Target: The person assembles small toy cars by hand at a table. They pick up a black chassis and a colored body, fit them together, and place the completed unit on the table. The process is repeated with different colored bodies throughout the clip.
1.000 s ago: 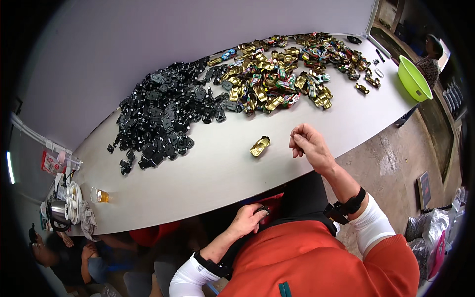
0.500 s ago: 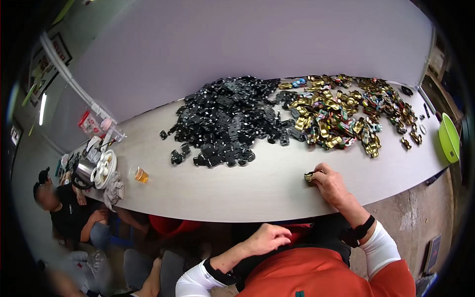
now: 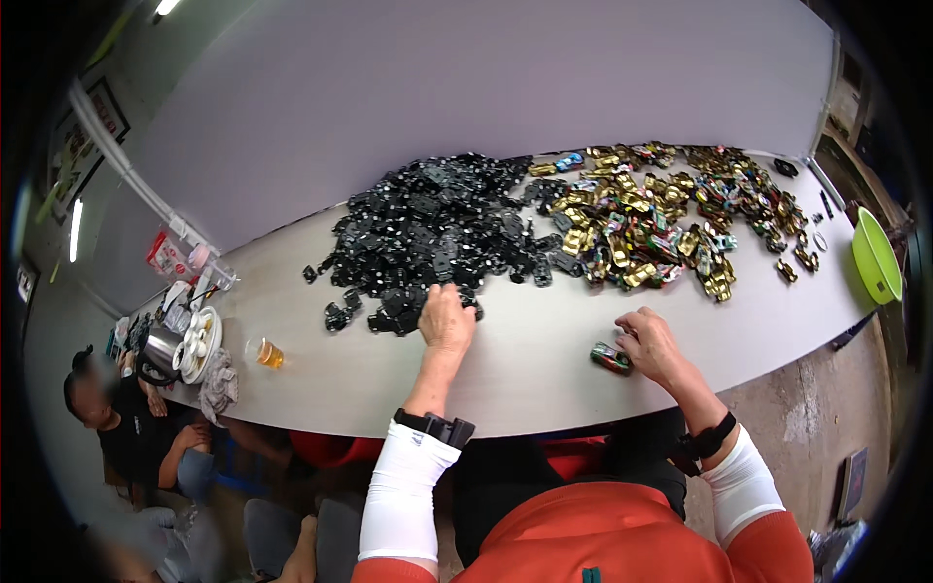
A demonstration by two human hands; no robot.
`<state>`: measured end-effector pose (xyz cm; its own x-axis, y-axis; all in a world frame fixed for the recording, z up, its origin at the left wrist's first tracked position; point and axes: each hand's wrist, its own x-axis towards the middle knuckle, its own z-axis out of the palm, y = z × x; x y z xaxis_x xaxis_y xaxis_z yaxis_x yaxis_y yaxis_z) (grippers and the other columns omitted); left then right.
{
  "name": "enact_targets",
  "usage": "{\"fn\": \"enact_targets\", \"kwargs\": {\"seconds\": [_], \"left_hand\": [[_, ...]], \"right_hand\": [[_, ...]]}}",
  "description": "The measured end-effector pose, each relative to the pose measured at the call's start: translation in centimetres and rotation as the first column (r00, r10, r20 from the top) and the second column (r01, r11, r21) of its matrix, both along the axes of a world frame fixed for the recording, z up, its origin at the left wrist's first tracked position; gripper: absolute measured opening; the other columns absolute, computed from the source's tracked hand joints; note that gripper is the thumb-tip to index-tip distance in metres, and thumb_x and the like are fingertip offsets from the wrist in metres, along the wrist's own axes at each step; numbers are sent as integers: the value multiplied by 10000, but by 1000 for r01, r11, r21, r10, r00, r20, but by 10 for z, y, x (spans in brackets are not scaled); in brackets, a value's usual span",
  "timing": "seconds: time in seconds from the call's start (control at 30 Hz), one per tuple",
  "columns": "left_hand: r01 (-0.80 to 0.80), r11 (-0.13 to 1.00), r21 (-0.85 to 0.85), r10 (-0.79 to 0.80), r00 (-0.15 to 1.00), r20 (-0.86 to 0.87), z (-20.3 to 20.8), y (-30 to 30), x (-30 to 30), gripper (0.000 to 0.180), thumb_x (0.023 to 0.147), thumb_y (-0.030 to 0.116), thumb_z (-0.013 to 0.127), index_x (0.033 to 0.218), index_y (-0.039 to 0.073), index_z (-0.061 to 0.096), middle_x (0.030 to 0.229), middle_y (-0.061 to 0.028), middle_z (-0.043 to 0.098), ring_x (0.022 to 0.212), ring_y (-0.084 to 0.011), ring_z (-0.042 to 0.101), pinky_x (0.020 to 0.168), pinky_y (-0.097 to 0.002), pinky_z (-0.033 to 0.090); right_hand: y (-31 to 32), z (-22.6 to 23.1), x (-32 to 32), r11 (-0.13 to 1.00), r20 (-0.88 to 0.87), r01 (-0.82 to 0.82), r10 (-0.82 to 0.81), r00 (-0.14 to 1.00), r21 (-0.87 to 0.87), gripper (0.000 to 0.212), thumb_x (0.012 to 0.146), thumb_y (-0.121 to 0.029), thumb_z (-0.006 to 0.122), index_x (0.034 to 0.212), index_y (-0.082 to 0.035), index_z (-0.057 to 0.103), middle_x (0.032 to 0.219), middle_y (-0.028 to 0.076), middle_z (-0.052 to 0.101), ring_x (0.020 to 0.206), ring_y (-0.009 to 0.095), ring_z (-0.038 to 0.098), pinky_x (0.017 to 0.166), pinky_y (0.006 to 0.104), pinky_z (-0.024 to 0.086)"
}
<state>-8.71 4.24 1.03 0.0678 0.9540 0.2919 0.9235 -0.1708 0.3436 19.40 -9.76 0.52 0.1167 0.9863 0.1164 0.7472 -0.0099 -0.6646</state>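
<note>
Bare tabletop (image 3: 533, 352) offers passage between the obstructing black heap (image 3: 423, 223) and car (image 3: 609, 359).

Hidden fingertips at the black pile (image 3: 418, 228)
The left hand (image 3: 447, 323) hides its own fingertips there, so its grip cannot be told; the right hand (image 3: 653, 346) overlaps the car's (image 3: 608, 359) right end. At near left, a blurred person (image 3: 131, 539) is cut off; the lower edge crops the red shirt (image 3: 632, 534).

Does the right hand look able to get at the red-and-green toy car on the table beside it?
Probably yes: the right hand is right beside the toy car, seems to hold nothing, and nothing visible lies between them; whether they touch is unclear.
</note>
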Motion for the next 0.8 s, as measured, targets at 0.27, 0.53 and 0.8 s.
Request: {"fn": "enact_targets", "kwargs": {"seconds": [0.27,0.53,0.8], "left_hand": [[449,884,-127,-233,661,713,-15,-84,32,298,652,40,732,881,-4,545,703,-70,587,578,-128,533,532,-268,449],[737,627,-254,-53,365,929,4,-159,60,231,749,3,674,949,8,559,755,-27,577,571,-41,493,441,-163,360],[982,110,-151,631,48,774,-23,-142,24,323,832,109,633,1094,-37,514,929,-160,619,481,-56,471,360,-130,314]], "right_hand": [[-21,10,5,997,-526,8,-46,849,-74,187,797,-98,637,941,21,629,800,120,645,739,171,615,653,288,483],[-45,24,-42,931,-621,-322,152,769,-171,131,787,-68,642,889,15,635,741,59,649,697,92,583,661,261,482],[-36,25,-57,862,-711,-485,246,659,-151,116,792,-47,635,899,-10,656,774,25,622,716,80,548,653,237,466]]}}
